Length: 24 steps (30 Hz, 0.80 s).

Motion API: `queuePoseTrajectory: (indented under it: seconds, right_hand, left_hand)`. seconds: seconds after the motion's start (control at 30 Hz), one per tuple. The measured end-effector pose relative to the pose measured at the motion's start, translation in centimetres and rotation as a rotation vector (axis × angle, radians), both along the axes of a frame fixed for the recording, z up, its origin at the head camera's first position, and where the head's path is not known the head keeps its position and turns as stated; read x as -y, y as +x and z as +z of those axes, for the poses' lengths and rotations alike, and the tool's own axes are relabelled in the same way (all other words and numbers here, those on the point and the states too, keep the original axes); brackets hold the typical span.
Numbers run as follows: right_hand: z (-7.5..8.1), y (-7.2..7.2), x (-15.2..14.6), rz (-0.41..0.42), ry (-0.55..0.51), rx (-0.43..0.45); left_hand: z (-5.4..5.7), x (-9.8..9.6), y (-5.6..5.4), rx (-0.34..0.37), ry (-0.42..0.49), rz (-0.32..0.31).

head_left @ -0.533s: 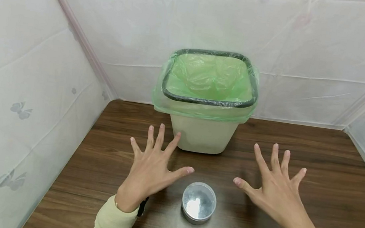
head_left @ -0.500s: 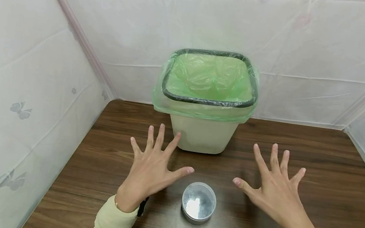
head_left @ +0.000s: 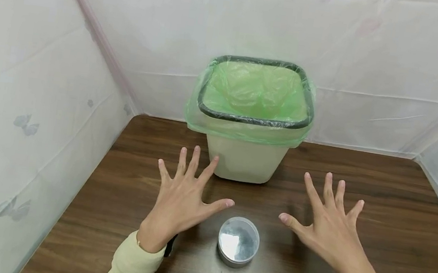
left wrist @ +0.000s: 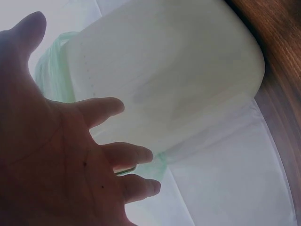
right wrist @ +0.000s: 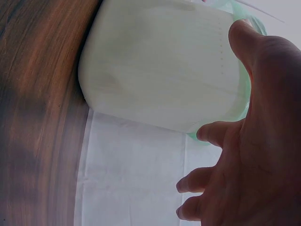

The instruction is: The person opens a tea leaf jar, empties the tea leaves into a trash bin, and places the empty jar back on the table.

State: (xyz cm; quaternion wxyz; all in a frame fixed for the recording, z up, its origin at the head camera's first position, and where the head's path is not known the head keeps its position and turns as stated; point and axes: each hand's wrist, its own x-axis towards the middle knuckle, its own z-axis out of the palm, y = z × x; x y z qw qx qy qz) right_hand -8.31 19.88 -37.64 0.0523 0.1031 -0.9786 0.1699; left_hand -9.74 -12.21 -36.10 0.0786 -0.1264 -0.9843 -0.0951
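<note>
- Left grip (head_left: 182, 201) and right grip (head_left: 332, 232) are spread wide, nothing held
- Round container (head_left: 238, 240) is parked between, probably for reach
- Green liner (head_left: 252, 134) is folded over bin (head_left: 244, 163), likely against slipping

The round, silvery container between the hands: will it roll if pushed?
The round, silvery container probably won't roll, standing flat on the brown wood-grain table. Its squat shape should resist tipping, though its glossy top may feel slippery.
</note>
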Motion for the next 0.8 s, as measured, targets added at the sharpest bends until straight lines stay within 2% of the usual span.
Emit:
queuePoseTrajectory:
  seconds: [0.33,0.57,0.8]
  right_hand:
    - [0.05,-0.24,-0.21,0.017,-0.025,-0.006]
    - [-0.24,0.00,-0.02,0.067,-0.074,-0.003]
    - [-0.41,0.16,0.27,0.102,-0.103,0.035]
  left_hand:
    - [0.03,-0.30,0.03,-0.036,0.011,-0.028]
    - [-0.18,-0.69,0.16,-0.041,0.021,-0.067]
    - [-0.10,-0.76,0.04,-0.051,0.005,-0.091]
